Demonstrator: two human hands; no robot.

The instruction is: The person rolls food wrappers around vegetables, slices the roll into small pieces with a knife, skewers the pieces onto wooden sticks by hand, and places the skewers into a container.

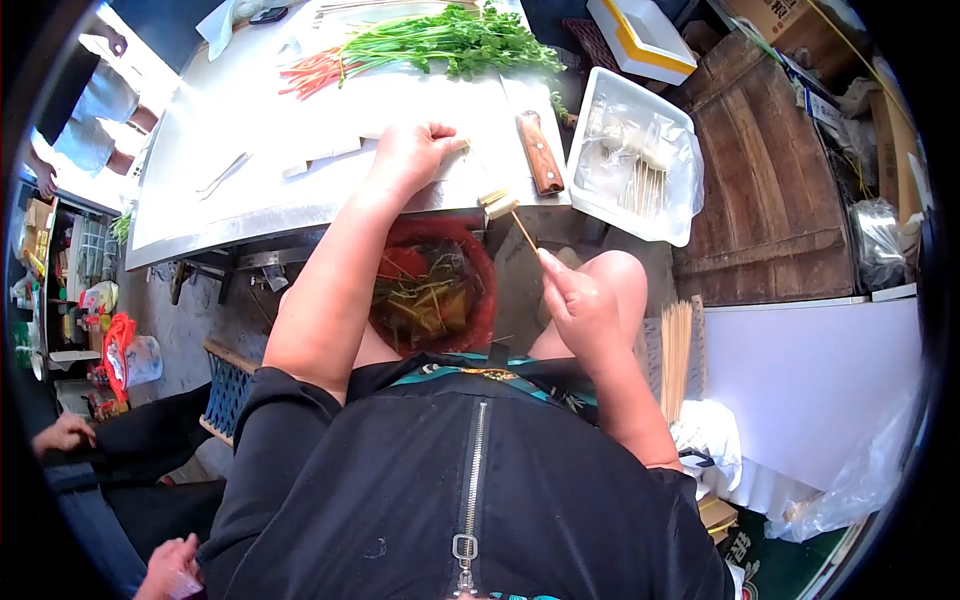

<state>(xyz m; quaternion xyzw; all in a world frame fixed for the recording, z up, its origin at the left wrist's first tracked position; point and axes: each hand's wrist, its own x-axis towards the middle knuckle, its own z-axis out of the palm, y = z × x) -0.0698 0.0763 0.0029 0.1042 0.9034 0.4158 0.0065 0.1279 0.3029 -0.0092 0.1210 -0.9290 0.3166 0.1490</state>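
My right hand (582,305) is closed round the lower end of a thin wooden skewer (525,231), held tilted over the table's front edge. Pale, yellowish food pieces (499,204) are threaded near its upper end. Over the white table, my left hand (408,160) pinches with thumb and fingers; a small pale bit shows at the fingertips, too unclear to name. Beside that hand lie pale, flat strips (333,150). To the right is a knife (540,155) with a wooden handle, its blade lying towards the greens.
Leafy green stalks (450,45) lie across the back of the table (200,210). A white tray (683,225) holds bagged skewers at right. Below stands a red bucket (487,290) of scraps. Bare skewers (676,355) stand at my right. Other people's hands (65,434) show at left.
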